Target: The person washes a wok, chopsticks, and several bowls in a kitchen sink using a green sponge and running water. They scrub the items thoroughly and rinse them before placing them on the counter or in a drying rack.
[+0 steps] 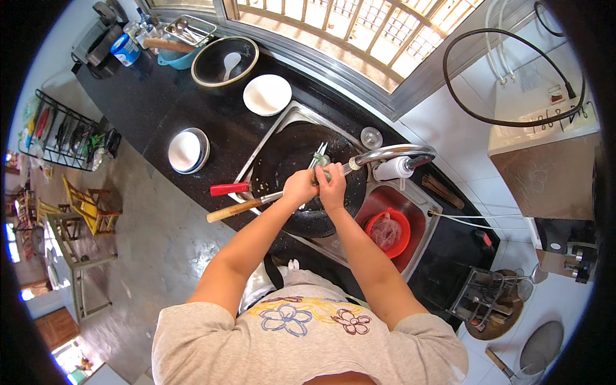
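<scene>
Over the sink, my left hand (300, 188) is closed around the metal shaft of a long cooking utensil, perhaps a spatula, whose wooden handle (234, 210) points left; its head is hidden. My right hand (332, 187) touches the left, its fingers curled at a pale green scrap (322, 160) that looks like a scrubbing cloth. Thin whitish sticks (317, 153) show just past my fingers. Beneath both hands a large black wok (282, 154), wet with bits of food, lies in the left basin. Its red handle (230, 188) sticks out leftward. The curved metal tap (385, 153) ends beside my right hand.
In the right basin (417, 224) stands a red bowl (404, 226) with a crumpled pinkish mesh. A white bowl (267, 95), stacked bowls (185, 152) and a dark basin (208, 69) with a white spoon occupy the counter. A glass (371, 138) and white bottle (393, 169) stand behind.
</scene>
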Tool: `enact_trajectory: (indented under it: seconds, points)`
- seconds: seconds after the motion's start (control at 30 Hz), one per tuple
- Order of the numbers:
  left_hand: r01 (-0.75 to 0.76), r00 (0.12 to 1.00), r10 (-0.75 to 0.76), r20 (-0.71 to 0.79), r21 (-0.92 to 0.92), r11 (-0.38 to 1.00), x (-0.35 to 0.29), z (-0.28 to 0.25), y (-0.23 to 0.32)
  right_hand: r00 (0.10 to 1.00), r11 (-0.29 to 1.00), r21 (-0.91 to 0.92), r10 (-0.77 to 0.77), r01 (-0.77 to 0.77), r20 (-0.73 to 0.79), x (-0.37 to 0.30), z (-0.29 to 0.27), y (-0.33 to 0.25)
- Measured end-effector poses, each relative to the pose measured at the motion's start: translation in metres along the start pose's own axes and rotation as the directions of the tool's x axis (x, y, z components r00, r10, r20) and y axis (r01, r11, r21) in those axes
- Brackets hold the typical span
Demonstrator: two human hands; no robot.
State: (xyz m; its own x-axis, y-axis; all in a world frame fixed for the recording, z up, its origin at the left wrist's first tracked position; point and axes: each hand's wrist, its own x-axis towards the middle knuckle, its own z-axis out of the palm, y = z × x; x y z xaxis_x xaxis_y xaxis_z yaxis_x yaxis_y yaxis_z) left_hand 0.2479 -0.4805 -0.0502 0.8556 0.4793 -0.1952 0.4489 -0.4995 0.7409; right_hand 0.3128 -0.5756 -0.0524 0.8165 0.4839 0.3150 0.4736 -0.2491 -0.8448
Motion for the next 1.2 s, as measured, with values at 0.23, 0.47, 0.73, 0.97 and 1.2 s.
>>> enact_trajectory:
  seconds: [0.23,0.47,0.73,0.97,1.2]
  points:
    - [-0.016,0.978,0.082,0.19,-0.323,0.946,-0.01,-0.004,-0.015,0.935,0.931,0.128,0.323,-0.342,0.147,0.043,-0.017,0.038]
    - [0.064,0.958,0.115,0.261,-0.591,0.804,-0.008,-0.027,-0.03,0.956,0.959,0.022,0.283,-0.282,-0.072,0.036,-0.032,0.053]
    - [0.071,0.935,0.1,0.341,-0.454,0.888,0.01,0.009,-0.037,0.98,0.962,0.188,0.187,-0.198,0.073,0.022,-0.01,0.009]
    - [-0.055,0.966,0.142,0.217,-0.363,0.93,-0.007,-0.008,-0.009,0.959,0.991,-0.033,0.13,-0.126,0.253,0.023,-0.014,0.026]
    - [-0.039,0.965,0.14,0.222,-0.404,0.914,0.017,0.001,-0.009,0.844,0.836,0.161,0.486,-0.525,0.228,0.026,0.006,0.067]
